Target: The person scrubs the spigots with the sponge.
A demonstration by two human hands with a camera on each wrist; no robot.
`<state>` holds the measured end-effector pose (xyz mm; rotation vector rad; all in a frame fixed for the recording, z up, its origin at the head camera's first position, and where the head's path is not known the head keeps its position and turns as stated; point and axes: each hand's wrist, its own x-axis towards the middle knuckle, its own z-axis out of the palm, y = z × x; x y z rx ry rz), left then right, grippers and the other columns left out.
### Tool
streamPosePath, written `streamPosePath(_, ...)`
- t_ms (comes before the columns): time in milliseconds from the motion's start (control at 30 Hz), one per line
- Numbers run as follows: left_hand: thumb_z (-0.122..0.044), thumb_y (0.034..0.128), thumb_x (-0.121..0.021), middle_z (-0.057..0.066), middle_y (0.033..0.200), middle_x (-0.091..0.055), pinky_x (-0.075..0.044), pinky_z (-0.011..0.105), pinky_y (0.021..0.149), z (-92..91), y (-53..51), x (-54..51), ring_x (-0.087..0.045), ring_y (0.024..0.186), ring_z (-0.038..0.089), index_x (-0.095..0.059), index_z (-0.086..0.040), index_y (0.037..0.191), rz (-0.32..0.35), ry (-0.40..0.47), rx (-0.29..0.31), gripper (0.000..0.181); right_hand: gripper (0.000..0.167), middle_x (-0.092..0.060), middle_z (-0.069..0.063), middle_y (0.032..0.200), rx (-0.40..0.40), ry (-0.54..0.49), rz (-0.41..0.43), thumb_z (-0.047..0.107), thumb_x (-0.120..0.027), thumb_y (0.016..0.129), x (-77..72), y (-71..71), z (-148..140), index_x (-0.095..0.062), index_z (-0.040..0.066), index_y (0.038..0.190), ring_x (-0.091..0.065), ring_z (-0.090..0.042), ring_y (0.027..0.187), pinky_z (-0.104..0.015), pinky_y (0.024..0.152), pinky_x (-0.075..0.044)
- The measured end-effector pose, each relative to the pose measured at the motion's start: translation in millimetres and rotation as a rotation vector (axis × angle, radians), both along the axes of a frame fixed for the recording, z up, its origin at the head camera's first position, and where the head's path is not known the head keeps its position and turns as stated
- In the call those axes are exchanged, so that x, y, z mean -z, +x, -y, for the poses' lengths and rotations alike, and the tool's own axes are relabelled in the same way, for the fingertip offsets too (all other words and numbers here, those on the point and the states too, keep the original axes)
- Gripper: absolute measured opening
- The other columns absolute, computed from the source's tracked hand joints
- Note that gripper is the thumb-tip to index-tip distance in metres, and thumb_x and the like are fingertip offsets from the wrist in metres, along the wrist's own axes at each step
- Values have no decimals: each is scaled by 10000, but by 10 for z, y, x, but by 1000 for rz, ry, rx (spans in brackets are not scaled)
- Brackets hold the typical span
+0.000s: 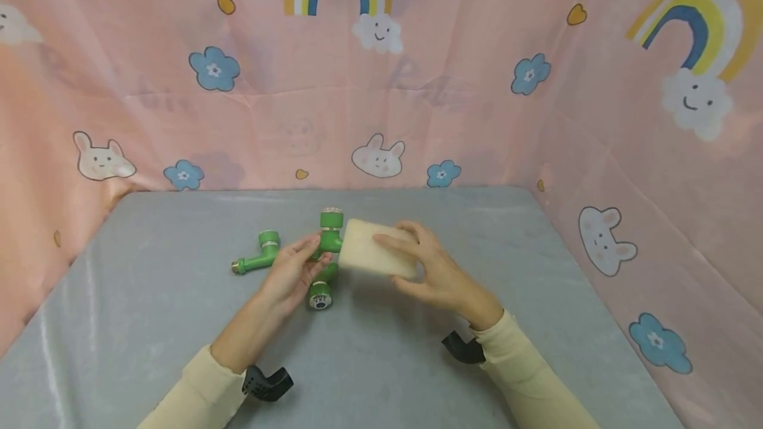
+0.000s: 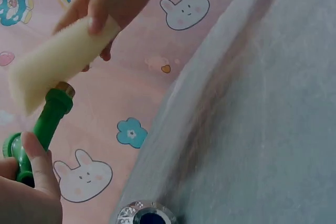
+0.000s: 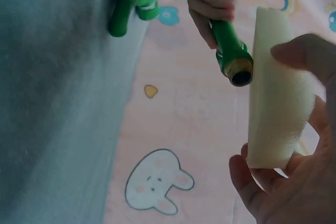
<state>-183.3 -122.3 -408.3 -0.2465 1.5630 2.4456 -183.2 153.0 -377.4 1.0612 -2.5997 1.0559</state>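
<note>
My left hand (image 1: 291, 275) pinches a green pipe valve (image 1: 330, 222) between thumb and fingers. It has a round cap with a silvery ring, and in the left wrist view its brass threaded end (image 2: 66, 88) points toward the sponge. A pale yellow sponge block (image 1: 374, 249) is gripped by my right hand (image 1: 444, 277), thumb on one face and fingers on the other. In the head view the sponge lies right against the valve's side end, partly hiding it; whether they touch, I cannot tell. The right wrist view shows the sponge (image 3: 278, 93) beside the valve's open end (image 3: 239, 72).
Two similar green valves lie on the grey cloth-covered table (image 1: 149, 323): one valve (image 1: 260, 258) left of the left hand, another valve (image 1: 322, 288) just below the held one. Pink printed curtains (image 1: 453, 118) enclose the back and sides. A black curved mount (image 1: 268, 384) sits at each wrist.
</note>
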Motion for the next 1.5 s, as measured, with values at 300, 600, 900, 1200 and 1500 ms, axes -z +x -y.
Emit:
streamPosePath(300,-179,1111,-363,76,1284,-523,-533,120,942,-30,-5,39,-709,935,51,-264,97,1518,104,72,148,502,645,-443,-275,1415,124,-5,-116,-24,-776,817,66,-200,-161,-583,123,1415,-496,-455,1260,-572,945,-550)
streamPosePath(600,-225,1126,-287,18,1004,-731,-573,158,893,1,-1,27,-736,936,76,-357,108,1438,17,54,208,461,692,-416,-211,1472,48,-155,-74,11,-770,856,-68,-126,-102,-509,142,1483,-480,-396,1291,-555,958,-516)
streamPosePath(900,-232,1113,-378,-58,881,-712,-545,100,645,31,16,83,-658,712,-6,-646,-84,1068,-34,38,377,309,668,-407,-209,1487,43,-79,0,-23,-747,871,3,-178,-52,-524,148,1478,-469,-413,1315,-571,994,-505)
streamPosePath(1200,-260,1107,-408,-47,973,-784,-545,118,656,4,44,72,-720,804,8,-520,-10,1334,-5,-13,436,355,696,-377,-255,1492,165,-2,26,-30,-739,874,-15,-223,-255,-496,156,1500,-474,-452,1299,-594,982,-516)
streamPosePath(1500,-282,1123,-323,-40,975,-772,-480,96,565,-16,52,46,-652,666,-9,-346,29,1461,46,18,360,460,738,-453,-282,1400,146,-6,-353,5,-819,808,-19,-103,-21,-509,133,1465,-495,-451,1240,-585,935,-548)
